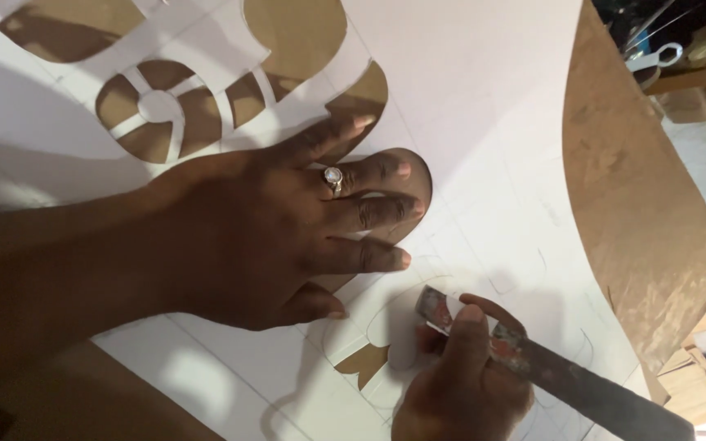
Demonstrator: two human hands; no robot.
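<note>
White stencil sheet (484, 106) spread over brown board (639, 188), cut-out shapes toward 11 o'clock. Left hand (271, 237) flat on the sheet near centre, fingers spread, gripping nothing, ring on one finger. Right hand (459, 384) down at 5 o'clock, clenched round a flat metal blade (549, 371), tip touching the sheet just beside a small cut-out (363, 363). Wood scraps (700, 367) at 4 o'clock.

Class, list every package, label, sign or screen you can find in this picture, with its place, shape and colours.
None can be made out: only a white cut-out stencil sheet on brown board, a flat metal blade in the right hand, and blurred clutter at top right.
</note>
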